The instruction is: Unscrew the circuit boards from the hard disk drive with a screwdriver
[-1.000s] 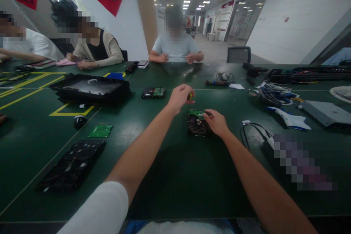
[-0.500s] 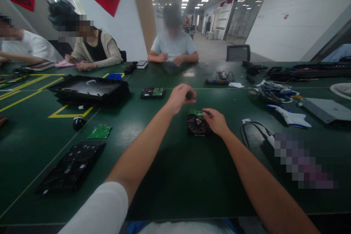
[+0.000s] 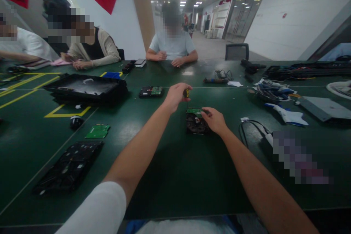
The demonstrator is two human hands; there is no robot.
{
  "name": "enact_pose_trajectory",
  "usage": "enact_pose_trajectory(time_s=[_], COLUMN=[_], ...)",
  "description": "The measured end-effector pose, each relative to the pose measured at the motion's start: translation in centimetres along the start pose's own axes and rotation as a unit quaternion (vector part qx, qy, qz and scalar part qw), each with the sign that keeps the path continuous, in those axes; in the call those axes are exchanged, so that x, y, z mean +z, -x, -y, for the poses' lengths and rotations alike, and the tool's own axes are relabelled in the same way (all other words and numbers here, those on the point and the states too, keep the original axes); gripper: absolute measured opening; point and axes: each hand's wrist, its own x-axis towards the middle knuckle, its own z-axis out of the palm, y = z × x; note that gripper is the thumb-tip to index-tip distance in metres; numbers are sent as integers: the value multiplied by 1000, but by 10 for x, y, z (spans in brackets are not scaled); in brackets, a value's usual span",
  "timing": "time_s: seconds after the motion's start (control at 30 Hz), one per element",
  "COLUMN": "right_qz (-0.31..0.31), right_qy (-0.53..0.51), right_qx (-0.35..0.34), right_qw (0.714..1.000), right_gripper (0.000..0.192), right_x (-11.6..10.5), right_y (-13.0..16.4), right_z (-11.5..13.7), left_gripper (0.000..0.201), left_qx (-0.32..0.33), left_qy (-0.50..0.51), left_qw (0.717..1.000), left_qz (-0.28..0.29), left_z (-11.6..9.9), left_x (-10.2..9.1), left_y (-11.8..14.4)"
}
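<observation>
I see a wide dark green surface [image 3: 175, 175] running the full width of the view, marked with yellow tape lines on the far left. Three people sit along its far and left edges; the one opposite me, in a light shirt [image 3: 172, 46], has both hands resting on the surface. On the left sits a large black tray [image 3: 85, 90], and nearer to me a flat black panel [image 3: 68, 166] lies face down. On the right there is a grey flat box [image 3: 323, 108], a heap of coloured cables [image 3: 272, 93] and a black looped cord [image 3: 251, 129].

Out in front of me, about the middle of the surface, lies the hard drive [image 3: 195, 123], dark, with a green circuit board [image 3: 194, 111] showing at its far edge. A second drive [image 3: 150, 91] lies beyond it to the left, and a loose green board [image 3: 97, 131] lies well apart on the left, near a small black round thing [image 3: 75, 121].

My right hand [image 3: 215, 120] rests on the right side of the hard drive, fingers curled down onto its far corner, pressing rather than lifting. My left hand [image 3: 175, 96] hovers just above the drive's far edge, closed around a screwdriver [image 3: 187, 95] with a yellow and black handle; its thin shaft points down at the circuit board.
</observation>
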Motion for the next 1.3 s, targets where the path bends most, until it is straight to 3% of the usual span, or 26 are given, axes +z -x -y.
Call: enact_pose_trajectory(time_s=[0.23, 0.63, 0.93, 1.13, 1.3], right_qz=[-10, -1, -6, -9, -10], right_qy=[-18, 15, 17, 15, 20], right_qx=[18, 22, 5, 7, 10], right_qw=[1000, 1000, 1000, 1000, 1000], right_gripper=[48, 44, 42, 42, 42], right_x=[2, -1, 0, 0, 0], right_y=[-1, 1, 0, 0, 0], right_z=[-2, 0, -1, -1, 0], left_gripper=[14, 14, 15, 19, 20], left_qx=[-33, -14, -42, -5, -33], left_qy=[43, 6, 77, -2, -16], left_qw=[998, 1000, 996, 999, 999], left_qz=[27, 6, 27, 45, 38], left_z=[-3, -2, 4, 0, -4], left_x=[4, 3, -2, -3, -1], left_y=[4, 1, -2, -1, 2])
